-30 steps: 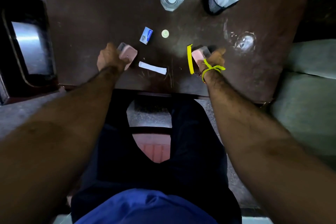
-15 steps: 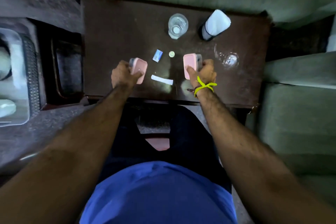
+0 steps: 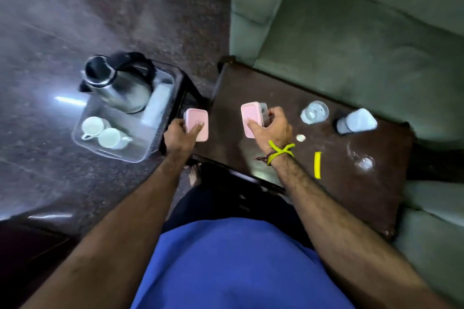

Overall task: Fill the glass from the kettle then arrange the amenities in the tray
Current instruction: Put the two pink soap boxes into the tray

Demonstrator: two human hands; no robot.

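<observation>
My left hand (image 3: 181,136) grips a pink box (image 3: 198,124), held over the gap between the dark table (image 3: 351,198) and the clear tray (image 3: 118,153). My right hand (image 3: 272,130) grips a second pink box (image 3: 249,118) above the table's left part. A steel kettle (image 3: 118,88) with a black handle stands in the tray, with two white cups (image 3: 104,133) in front of it and a pale flat item (image 3: 158,105) beside it. A glass (image 3: 314,111) with water stands on the table right of my right hand.
On the table lie a small pale round item (image 3: 300,137), a yellow strip (image 3: 317,165), an empty glass (image 3: 361,158) and a white bottle with a dark base (image 3: 356,121). A green sofa (image 3: 364,32) borders the table at the back and right. Dark floor lies to the left.
The view has swung left, bringing the tray and kettle into sight. Both hands, each still gripping a pink box, have moved left; the left one has left the table edge toward the tray.
</observation>
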